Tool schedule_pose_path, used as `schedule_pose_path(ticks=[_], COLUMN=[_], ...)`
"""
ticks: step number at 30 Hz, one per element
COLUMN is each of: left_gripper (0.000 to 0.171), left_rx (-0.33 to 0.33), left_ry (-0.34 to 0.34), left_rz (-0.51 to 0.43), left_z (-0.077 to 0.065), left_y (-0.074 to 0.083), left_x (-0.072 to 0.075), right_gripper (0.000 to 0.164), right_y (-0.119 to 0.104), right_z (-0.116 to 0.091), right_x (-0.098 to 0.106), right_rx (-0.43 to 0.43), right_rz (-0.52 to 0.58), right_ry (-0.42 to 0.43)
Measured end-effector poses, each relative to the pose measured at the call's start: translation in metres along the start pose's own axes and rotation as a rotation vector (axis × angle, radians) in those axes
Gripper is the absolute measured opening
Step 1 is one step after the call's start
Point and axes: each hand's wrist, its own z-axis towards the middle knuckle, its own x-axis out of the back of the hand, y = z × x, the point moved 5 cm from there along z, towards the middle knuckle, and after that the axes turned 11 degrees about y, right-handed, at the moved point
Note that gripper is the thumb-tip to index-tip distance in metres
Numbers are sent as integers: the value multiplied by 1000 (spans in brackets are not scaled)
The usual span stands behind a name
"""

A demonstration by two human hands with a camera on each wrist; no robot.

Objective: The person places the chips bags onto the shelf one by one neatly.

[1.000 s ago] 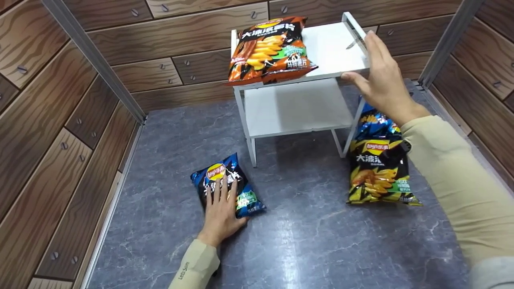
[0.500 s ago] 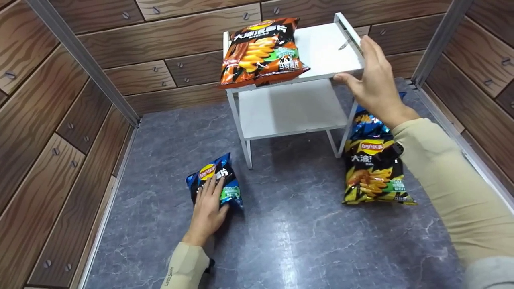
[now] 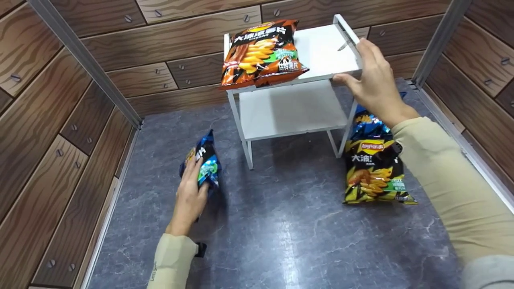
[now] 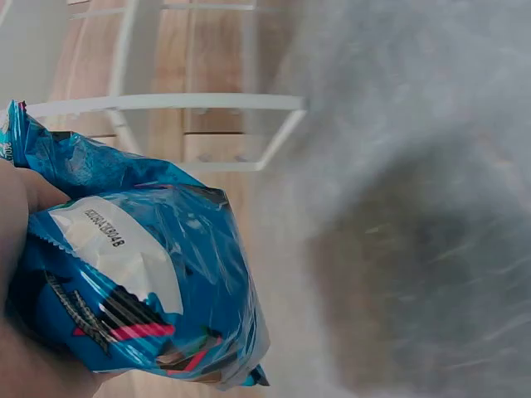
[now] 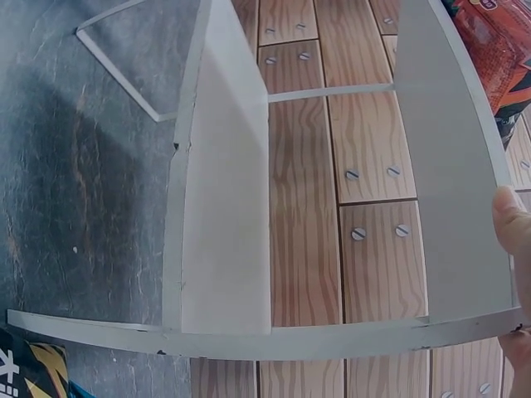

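My left hand (image 3: 188, 202) grips a blue and black bag of chips (image 3: 209, 166), which is tilted on edge above the grey floor, left of a white two-tier shelf (image 3: 327, 50). The left wrist view shows the back of this bag (image 4: 211, 240), with the thumb and palm against it. At the shelf's top right corner, my right hand (image 3: 377, 86) holds the frame, thumb at the front edge and fingers along the side rail. An orange bag of chips (image 3: 261, 56) lies on the left part of the top tier, overhanging its front edge.
On the floor right of the shelf lies a yellow and black bag of chips (image 3: 373, 172). Behind it is another blue bag (image 3: 369, 122), partly hidden by the right arm. Wood-patterned walls (image 3: 144, 48) surround the floor.
My left hand has gone from lying flat on the blue bag to gripping it, moving it left and tipping it up off the floor. The right hand stays at the shelf corner.
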Motion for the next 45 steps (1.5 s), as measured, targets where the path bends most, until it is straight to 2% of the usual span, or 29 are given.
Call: schedule_pose_path(ticks=[9,17,24,27,31,37,41,45], left_gripper=[67,67,66,65,62,60,60,58], left_rx=[-93,-173,-270,-325,-379,-458,-528,-563], left_ry=[47,135,216,252,314,353,348,321], left_rz=[45,76,107,121,113,162,233,274], left_z=[26,53,79,90,103,120,131,140], left_y=[24,48,82,97,117,154,181,202], left_x=[24,56,84,93,104,111,108,103], right_gripper=[77,80,77,76,75,73,72,73], right_y=[2,-1,-6,-5,-6,-7,-6,-6], right_z=[-1,-2,0,0,1,1,0,0], right_x=[0,2,2,2,2,2,3,3], right_rx=[3,45,151,131,116,156,166,166], right_rz=[-39,-165,-284,-331,-332,-307,-307,-312], right_ry=[-44,-78,-93,-110,-115,-80,-70,-75])
